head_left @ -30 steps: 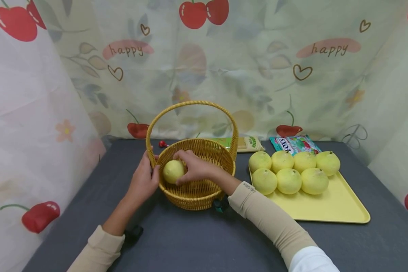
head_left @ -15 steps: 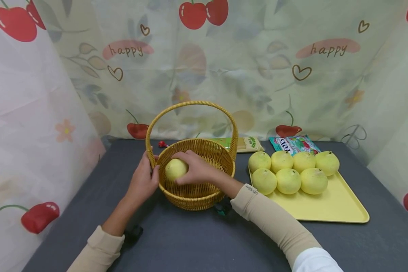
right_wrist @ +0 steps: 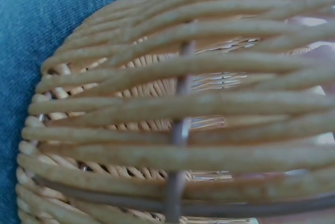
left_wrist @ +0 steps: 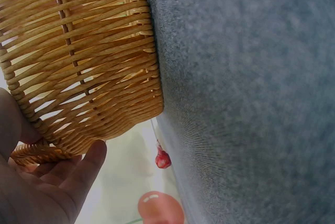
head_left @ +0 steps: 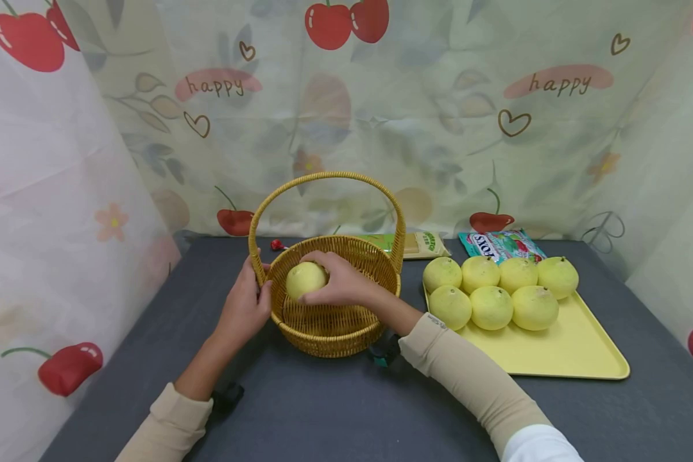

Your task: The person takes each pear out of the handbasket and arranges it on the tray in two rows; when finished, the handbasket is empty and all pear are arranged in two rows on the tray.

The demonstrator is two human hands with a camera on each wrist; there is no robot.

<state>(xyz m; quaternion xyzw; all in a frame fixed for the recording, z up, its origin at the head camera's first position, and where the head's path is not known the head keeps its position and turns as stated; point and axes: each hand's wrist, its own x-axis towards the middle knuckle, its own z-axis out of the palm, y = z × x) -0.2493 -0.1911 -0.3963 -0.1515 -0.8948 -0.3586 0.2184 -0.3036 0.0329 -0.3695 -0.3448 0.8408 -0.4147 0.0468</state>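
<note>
A golden wicker basket [head_left: 329, 346] with a tall arched handle stands on the dark tabletop. My left hand [head_left: 244, 305] grips its left side where the handle meets the rim. In the left wrist view, the thumb of that hand [left_wrist: 47, 192] presses the woven wall [left_wrist: 89, 51] from outside. Inside the basket, toward the left, my right hand [head_left: 343, 280] holds a round pale yellow-green fruit [head_left: 306, 282], fingers over the top and thumb at the near side. Whether the fruit touches the basket floor I cannot tell. The right wrist view is filled by the basket's weave [right_wrist: 178, 103].
Right of the basket, a yellow tray [head_left: 577, 353] bears several similar fruits [head_left: 491, 308] in two rows. Behind lie a teal FOX'S candy bag [head_left: 502, 245], a green and tan packet [head_left: 427, 245] and a small red lollipop [head_left: 276, 244]. A patterned curtain [head_left: 346, 96] hangs behind.
My right hand has shifted the fruit a little right and away from me within the basket, off its left wall. The left hand and the basket have stayed put.
</note>
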